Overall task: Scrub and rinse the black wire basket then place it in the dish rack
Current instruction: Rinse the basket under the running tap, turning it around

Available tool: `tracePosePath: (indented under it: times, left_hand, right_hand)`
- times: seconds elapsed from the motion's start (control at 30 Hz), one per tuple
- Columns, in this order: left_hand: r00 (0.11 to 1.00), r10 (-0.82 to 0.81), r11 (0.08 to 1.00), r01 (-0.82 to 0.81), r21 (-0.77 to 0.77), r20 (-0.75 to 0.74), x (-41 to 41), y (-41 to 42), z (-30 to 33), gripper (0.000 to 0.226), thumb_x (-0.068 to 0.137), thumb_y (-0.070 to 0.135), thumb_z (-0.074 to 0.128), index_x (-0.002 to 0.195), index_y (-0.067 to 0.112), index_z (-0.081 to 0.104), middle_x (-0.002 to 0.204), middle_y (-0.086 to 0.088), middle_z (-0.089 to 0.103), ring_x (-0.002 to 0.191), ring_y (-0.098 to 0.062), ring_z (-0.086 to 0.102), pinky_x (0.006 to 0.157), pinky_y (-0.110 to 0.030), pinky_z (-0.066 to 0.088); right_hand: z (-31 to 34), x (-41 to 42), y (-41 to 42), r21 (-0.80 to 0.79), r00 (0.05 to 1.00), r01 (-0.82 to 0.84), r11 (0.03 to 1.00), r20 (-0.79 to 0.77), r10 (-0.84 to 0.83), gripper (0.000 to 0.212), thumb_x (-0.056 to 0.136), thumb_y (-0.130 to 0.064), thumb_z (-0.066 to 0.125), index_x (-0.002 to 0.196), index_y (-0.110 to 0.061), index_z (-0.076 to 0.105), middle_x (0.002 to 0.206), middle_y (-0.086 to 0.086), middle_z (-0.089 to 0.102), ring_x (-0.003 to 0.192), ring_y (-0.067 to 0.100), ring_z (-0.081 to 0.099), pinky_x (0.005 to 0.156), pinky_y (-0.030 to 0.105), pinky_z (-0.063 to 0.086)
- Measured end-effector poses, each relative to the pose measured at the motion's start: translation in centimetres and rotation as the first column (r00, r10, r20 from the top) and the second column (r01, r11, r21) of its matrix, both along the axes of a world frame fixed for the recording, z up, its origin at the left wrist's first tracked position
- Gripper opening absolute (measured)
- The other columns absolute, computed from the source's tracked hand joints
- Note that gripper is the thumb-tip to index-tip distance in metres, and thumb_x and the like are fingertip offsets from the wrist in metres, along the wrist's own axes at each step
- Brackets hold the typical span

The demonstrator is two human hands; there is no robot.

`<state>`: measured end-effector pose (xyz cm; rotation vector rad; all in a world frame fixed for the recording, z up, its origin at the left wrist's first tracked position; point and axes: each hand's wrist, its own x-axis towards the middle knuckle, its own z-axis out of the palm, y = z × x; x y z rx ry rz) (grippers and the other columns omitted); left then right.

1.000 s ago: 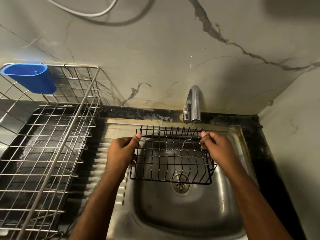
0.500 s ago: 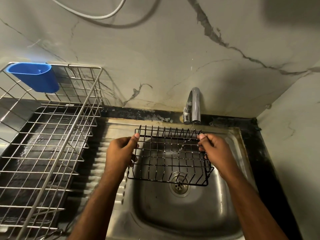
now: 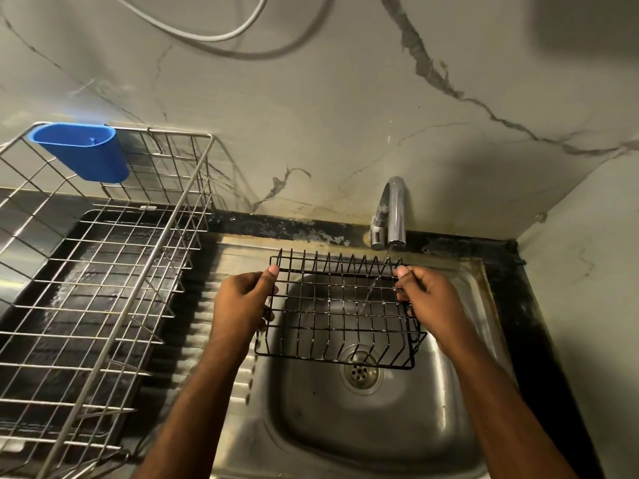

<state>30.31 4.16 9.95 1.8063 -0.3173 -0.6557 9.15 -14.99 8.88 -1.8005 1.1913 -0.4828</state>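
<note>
both hands on the black wire basket (image 3: 340,311), held over the sink (image 3: 345,440) bowl, above the drain (image 3: 359,373). left hand (image 3: 242,305) grips the basket's left side, thumb on the top wire, fingers curled around it. right hand (image 3: 427,299) pinches the right rim, fingers curled. thin stream from the tap (image 3: 392,214) at the sink's back edge runs through the basket's right part. dish rack (image 3: 103,278) stands left of the sink, blue cup (image 3: 81,150) hung at its back left corner.
</note>
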Motion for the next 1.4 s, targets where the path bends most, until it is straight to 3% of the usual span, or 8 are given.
tracePosePath:
  times: [0.23, 0.63, 0.9, 1.4]
  left_hand:
    - [1.000, -0.002, 1.000, 0.002, -0.009, 0.003, 0.1, 0.4, 0.1, 0.027, 0.097, 0.044, 0.065, 0.091, 0.019, 0.071, 0.094, -0.007, 0.076, 0.052, -0.018, 0.058, 0.044, -0.026, 0.044]
    - [1.000, 0.001, 1.000, -0.001, 0.002, 0.020, 0.1, 0.7, 0.0, 0.031, 0.097, 0.045, 0.064, 0.089, 0.016, 0.071, 0.094, -0.007, 0.076, 0.052, -0.019, 0.059, 0.046, -0.027, 0.044]
    - [1.000, 0.013, 1.000, -0.013, 0.013, 0.019, 0.5, 1.4, -0.4, 0.040, 0.097, 0.048, 0.064, 0.099, 0.009, 0.073, 0.094, -0.006, 0.076, 0.053, -0.017, 0.060, 0.042, -0.027, 0.043]
    - [0.999, 0.036, 0.999, -0.036, 0.003, 0.010, 0.7, 1.9, -0.3, 0.037, 0.098, 0.045, 0.063, 0.095, 0.009, 0.072, 0.094, -0.007, 0.075, 0.053, -0.018, 0.059, 0.044, -0.028, 0.043]
  right_hand:
    - [0.4, 0.3, 0.3, -0.012, 1.000, -0.018, 1.000, 0.013, 0.018, 0.025, 0.100, -0.036, 0.052, 0.110, -0.021, 0.069, 0.088, -0.006, 0.071, 0.082, 0.011, 0.069, 0.072, 0.028, 0.052]
    - [0.7, 0.2, 0.7, -0.013, 0.999, -0.032, 0.999, 0.031, 0.032, 0.024, 0.100, -0.034, 0.052, 0.109, -0.020, 0.069, 0.088, -0.005, 0.071, 0.081, 0.011, 0.068, 0.067, 0.025, 0.049]
    - [0.8, 0.3, 1.0, -0.006, 0.999, -0.044, 0.999, 0.030, 0.044, 0.023, 0.100, -0.036, 0.052, 0.110, -0.022, 0.068, 0.089, -0.005, 0.071, 0.083, 0.012, 0.069, 0.071, 0.030, 0.056]
    - [1.5, 0.6, 1.4, -0.035, 0.990, -0.138, 0.990, 0.014, 0.138, 0.027, 0.089, -0.056, 0.053, 0.106, -0.037, 0.062, 0.095, -0.008, 0.071, 0.089, 0.009, 0.068, 0.082, 0.044, 0.059]
